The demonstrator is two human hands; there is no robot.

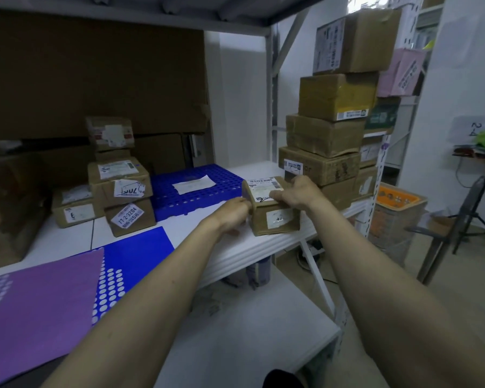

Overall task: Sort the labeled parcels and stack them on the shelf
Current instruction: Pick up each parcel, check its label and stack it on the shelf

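A small brown labeled parcel [275,217] stands on the white shelf [230,247] near its front edge. My left hand [233,214] grips its left side. My right hand [300,191] holds its top right, thumb across the white label. Just behind and to the right rises a tall stack of brown parcels [328,135]. On the left of the shelf sits a smaller pile of labeled parcels [121,186].
A blue perforated tray [224,180] with a paper slip lies between the two piles. Purple and blue sheets [53,289] cover the shelf's front left. An orange crate [398,203] and a tripod stand [471,208] are on the floor to the right.
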